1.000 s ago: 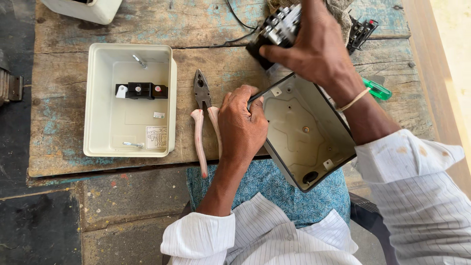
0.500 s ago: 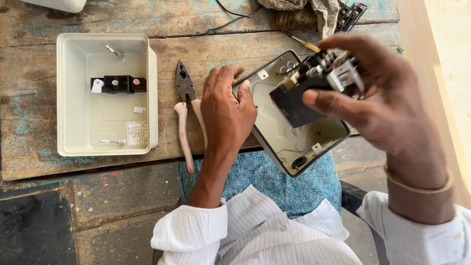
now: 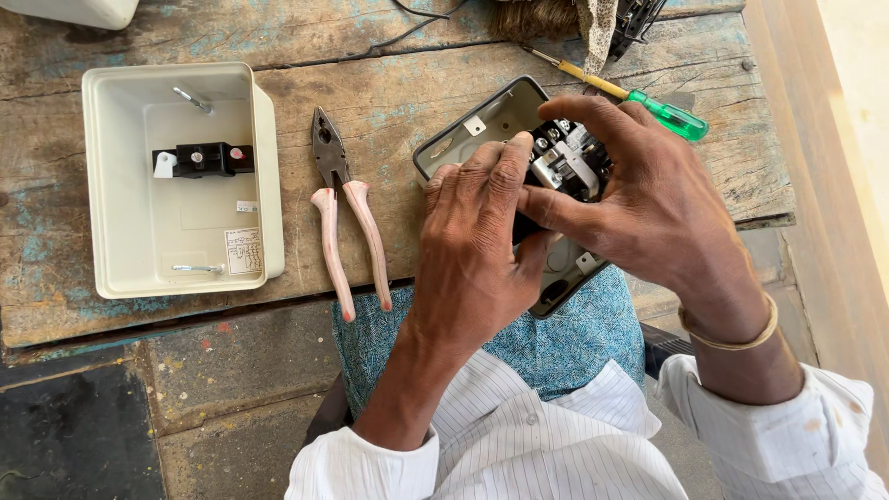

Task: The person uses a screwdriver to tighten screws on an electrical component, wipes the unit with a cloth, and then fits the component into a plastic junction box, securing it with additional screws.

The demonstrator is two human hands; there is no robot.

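Two hands meet over the grey metal box [image 3: 482, 125] that sits tilted at the near edge of the wooden surface [image 3: 398, 83], partly over your lap. Your right hand [image 3: 648, 204] curls its fingers and thumb around the black switch part [image 3: 567, 162] and holds it inside the box. Your left hand [image 3: 477, 250] lies just beside it, with the fingers close together and the tips pushing on the same switch part. Both hands touch each other.

Left of the box, near it, lie pliers [image 3: 347, 213] with pink handles. Farther left is a cream box lid [image 3: 130, 250], open side up, with a small black piece [image 3: 204, 159] inside. Behind your right hand lies a screwdriver [image 3: 639, 97] with a green handle.
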